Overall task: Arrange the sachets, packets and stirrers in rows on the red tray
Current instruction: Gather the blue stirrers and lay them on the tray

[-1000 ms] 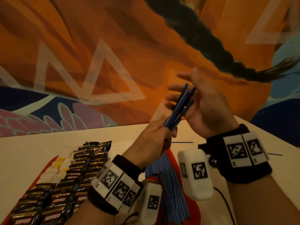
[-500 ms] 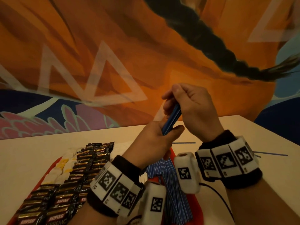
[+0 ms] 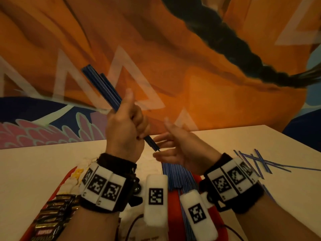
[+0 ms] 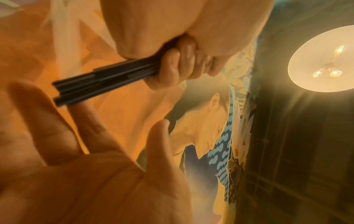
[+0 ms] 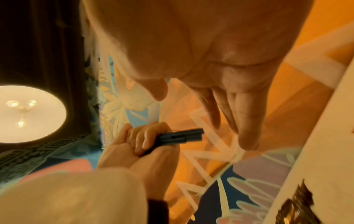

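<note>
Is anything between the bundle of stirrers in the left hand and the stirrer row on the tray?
Yes. The open right hand hangs just below the bundle's lower tip, directly above the stirrer row on the tray. The left hand grips the bundle mid-length, tilted. Nothing else visible intervenes.

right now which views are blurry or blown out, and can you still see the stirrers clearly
Head view: warm dim light, slight motion blur on the right hand, while the stirrer bundle in the left hand reads as clearly blue. Left wrist view: the ceiling lamp flares and the near palm is soft. Right wrist view: the lamp is blown out; the bundle is small but recognisable.
</note>
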`<state>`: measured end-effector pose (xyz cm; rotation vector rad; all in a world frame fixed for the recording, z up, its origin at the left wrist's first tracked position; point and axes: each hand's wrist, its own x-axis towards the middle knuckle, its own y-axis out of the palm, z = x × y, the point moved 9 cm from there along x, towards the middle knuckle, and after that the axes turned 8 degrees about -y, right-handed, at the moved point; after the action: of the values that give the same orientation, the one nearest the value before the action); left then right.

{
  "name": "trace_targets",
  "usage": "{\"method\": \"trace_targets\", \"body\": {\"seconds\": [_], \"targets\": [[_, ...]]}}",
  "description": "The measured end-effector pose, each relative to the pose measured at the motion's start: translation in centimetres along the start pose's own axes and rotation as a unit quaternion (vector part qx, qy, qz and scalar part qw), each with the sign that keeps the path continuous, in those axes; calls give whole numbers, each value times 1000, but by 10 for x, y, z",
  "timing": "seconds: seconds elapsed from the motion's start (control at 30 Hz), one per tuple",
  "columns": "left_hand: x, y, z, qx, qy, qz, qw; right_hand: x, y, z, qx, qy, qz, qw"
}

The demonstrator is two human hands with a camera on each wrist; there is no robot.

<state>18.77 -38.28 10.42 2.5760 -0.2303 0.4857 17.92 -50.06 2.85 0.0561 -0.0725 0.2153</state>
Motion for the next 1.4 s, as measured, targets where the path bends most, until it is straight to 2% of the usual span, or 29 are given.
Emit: {"method": "trace_targets", "body": {"seconds": [0.13,0.3,0.4,0.47,0.53,0.57,0.6,0.67,0.7,0.73,0.8,0.9,0.97,1.07,1.13,1.2,1.23,1.3,1.33,1.4], "targets": [[2,0,9,28,4,2,1000,2,11,-8,99,17,26,995],[-2,14,31,94,-3,19,995,2,11,1,177,-16,47,983],[-2,15,39,130,-4,19,991,0,12,2,155,-30,60,986],[0,12,39,175,10,12,984,1,4,6,58,-39,33,997],[1,11,37,261,37,15,965,-1,-14,27,-83,-104,-30,991],[1,12,35,313,50,20,948,-5,-24,46,-145,-171,-76,972],[1,14,34,363,61,29,929,-15,-34,69,-182,-253,-127,942],[-1,22,36,446,78,63,889,-42,-50,109,-191,-389,-206,877],[-3,26,39,486,80,78,867,-52,-58,121,-183,-424,-228,857],[-5,29,41,517,78,87,848,-58,-64,128,-182,-436,-237,849],[-6,32,44,546,74,97,829,-57,-70,130,-217,-408,-220,859],[-6,32,45,539,67,111,832,-51,-69,124,-215,-373,-158,889],[-6,34,46,534,61,126,834,-53,-70,127,-204,-384,-156,887],[-7,35,49,493,27,145,857,-63,-86,136,-201,-425,-230,852],[-5,29,53,432,-24,141,890,-77,-102,144,-201,-460,-299,812],[-3,18,58,335,-90,112,931,-87,-113,150,-192,-479,-322,794],[-2,14,59,284,-116,103,946,-86,-113,151,-192,-473,-308,803],[-2,13,61,234,-138,102,957,-72,-101,144,-216,-423,-255,842],[-2,15,62,245,-134,108,954,-63,-91,137,-239,-394,-228,857],[-5,24,62,310,-104,130,936,-52,-69,125,-292,-374,-206,856]]}}
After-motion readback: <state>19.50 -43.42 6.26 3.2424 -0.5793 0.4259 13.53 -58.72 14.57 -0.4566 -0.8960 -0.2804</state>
